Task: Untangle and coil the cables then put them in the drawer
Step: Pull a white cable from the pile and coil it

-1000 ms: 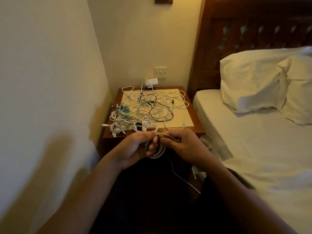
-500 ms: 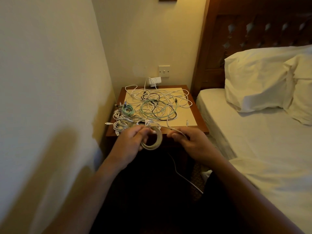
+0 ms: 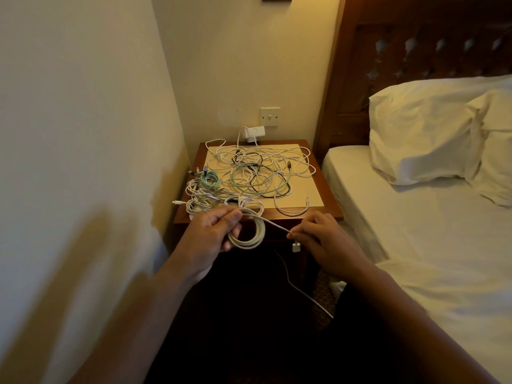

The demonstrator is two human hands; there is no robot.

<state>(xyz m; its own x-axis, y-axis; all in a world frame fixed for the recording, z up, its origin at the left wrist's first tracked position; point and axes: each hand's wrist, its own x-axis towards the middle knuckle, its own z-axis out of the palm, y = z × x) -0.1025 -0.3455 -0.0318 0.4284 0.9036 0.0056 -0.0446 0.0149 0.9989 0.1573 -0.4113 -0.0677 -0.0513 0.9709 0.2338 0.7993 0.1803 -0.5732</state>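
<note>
My left hand [image 3: 210,234] pinches a white cable coil [image 3: 249,241] in front of the nightstand [image 3: 329,209]. The coil hangs from my curled fingers in several neat round loops. A taut strand runs from it to my right hand [image 3: 318,236], whose fingertips pinch it just above a white plug [image 3: 296,247]. On the nightstand lies a tangle of white, mint-green and black cables [image 3: 260,173], with small coiled bundles [image 3: 205,189] at its left.

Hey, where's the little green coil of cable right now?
In the head view, the green coil lies at the left edge of the nightstand, just behind the white coils and left of the loose tangle.
</note>
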